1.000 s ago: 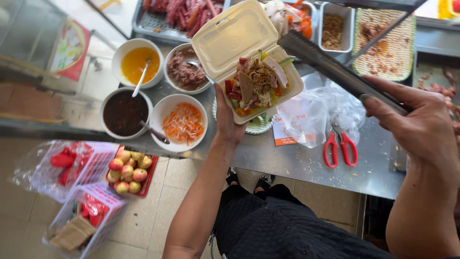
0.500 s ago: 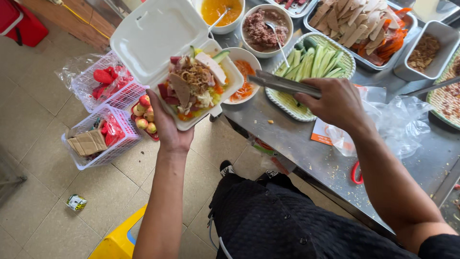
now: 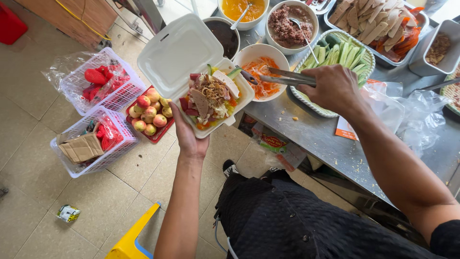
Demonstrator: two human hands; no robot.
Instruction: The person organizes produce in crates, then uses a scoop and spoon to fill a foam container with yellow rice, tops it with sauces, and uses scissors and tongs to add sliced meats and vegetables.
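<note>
My left hand (image 3: pixel 186 135) holds up an open white foam box (image 3: pixel 182 57) from below. Sliced meats, a pale slab, fried bits and vegetables (image 3: pixel 211 98) fill its lower half, and its lid stands open to the left. My right hand (image 3: pixel 333 88) grips metal tongs (image 3: pixel 275 76) that point left. Their tips hover at the box's right rim, over the edge of a white bowl of shredded carrot (image 3: pixel 263 72). Nothing shows between the tong tips.
On the steel counter (image 3: pixel 311 139) stand bowls of orange sauce (image 3: pixel 242 8), dark sauce (image 3: pixel 225 34) and minced meat (image 3: pixel 290 24), a basket of cucumber sticks (image 3: pixel 342 52) and a tray of sliced meats (image 3: pixel 378 24). Fruit baskets (image 3: pixel 98 86) sit on the tiled floor beside a yellow stool (image 3: pixel 132 242).
The food box has come down and left, away from above the counter. My right hand has swung the tongs left, from over the trays to the box's rim.
</note>
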